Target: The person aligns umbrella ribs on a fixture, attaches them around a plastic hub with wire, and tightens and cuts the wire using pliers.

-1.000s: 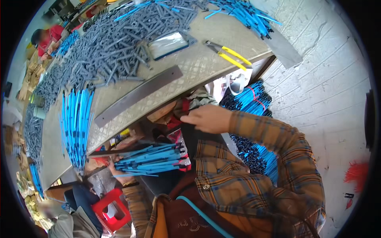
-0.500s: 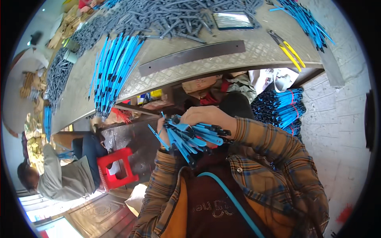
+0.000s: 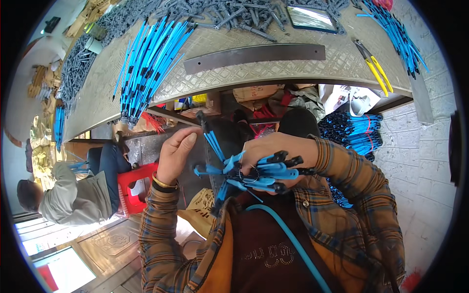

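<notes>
My right hand [image 3: 276, 149] is closed around a bunch of blue plastic strips with black ends [image 3: 273, 172], held over my lap. The strips fan out on both sides of the grip, several pointing left and down. A dark band seems to circle the middle of the bunch. Apart from it, to the left, my left hand [image 3: 175, 152] is raised with thumb and fingers pressed together; whatever they may pinch is too small to make out.
On the workbench [image 3: 273, 71] lie a pile of grey plastic parts [image 3: 220, 12], loose blue strips [image 3: 151, 63], a dark metal bar [image 3: 254, 54] and yellow-handled pliers [image 3: 376, 71]. Tied bundles [image 3: 361, 132] are stacked at right. A person [image 3: 80, 190] sits left by a red stool [image 3: 129, 188].
My left hand has left the bunch and moved up and left. My right hand still grips the strips, which are now turned and spread more widely. The view has shifted slightly.
</notes>
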A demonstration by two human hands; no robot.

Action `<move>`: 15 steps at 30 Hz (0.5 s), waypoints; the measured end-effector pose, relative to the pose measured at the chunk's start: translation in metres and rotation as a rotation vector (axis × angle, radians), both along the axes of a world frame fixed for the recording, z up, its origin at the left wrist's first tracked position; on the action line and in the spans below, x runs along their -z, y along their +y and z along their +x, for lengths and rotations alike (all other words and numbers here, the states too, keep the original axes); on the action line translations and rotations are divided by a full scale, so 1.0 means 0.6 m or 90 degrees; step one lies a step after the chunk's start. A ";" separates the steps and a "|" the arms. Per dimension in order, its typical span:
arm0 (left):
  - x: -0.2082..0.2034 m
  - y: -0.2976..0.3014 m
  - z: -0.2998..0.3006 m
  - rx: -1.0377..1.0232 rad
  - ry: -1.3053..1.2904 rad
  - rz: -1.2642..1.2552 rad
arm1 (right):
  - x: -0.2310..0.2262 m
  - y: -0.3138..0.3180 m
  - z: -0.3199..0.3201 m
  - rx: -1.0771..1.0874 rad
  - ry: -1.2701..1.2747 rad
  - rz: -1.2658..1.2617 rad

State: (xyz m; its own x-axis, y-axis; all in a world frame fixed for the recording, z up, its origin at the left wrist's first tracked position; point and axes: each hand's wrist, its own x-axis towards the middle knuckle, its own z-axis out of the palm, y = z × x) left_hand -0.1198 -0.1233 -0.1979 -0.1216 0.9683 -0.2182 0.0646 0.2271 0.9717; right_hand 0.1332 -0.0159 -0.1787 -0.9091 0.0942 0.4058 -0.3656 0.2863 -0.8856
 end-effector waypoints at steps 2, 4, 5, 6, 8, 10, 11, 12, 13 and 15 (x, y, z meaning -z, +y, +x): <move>-0.031 0.006 0.020 0.070 -0.074 -0.006 | 0.004 -0.001 -0.010 -0.014 -0.001 0.009; -0.047 0.014 0.023 0.153 -0.154 -0.053 | 0.010 -0.004 -0.023 -0.045 0.004 0.034; -0.053 0.018 0.023 0.240 -0.234 -0.097 | 0.012 -0.006 -0.026 -0.049 0.003 0.031; -0.058 0.020 0.024 0.328 -0.315 -0.141 | 0.016 -0.009 -0.028 -0.058 -0.066 0.016; -0.068 0.023 0.028 0.385 -0.262 -0.159 | 0.020 -0.013 -0.028 -0.074 -0.207 -0.011; -0.076 0.027 0.034 0.504 -0.152 -0.189 | 0.016 -0.017 -0.032 -0.069 -0.243 -0.029; -0.082 0.028 0.036 0.502 -0.153 -0.192 | 0.012 -0.017 -0.036 -0.065 -0.274 -0.044; -0.088 0.026 0.040 0.443 -0.174 -0.228 | 0.009 -0.016 -0.039 -0.062 -0.306 -0.058; -0.092 0.022 0.042 0.382 -0.194 -0.263 | 0.006 -0.012 -0.042 -0.065 -0.306 -0.060; -0.088 0.015 0.040 0.318 -0.215 -0.300 | 0.003 0.002 -0.046 -0.035 -0.254 0.021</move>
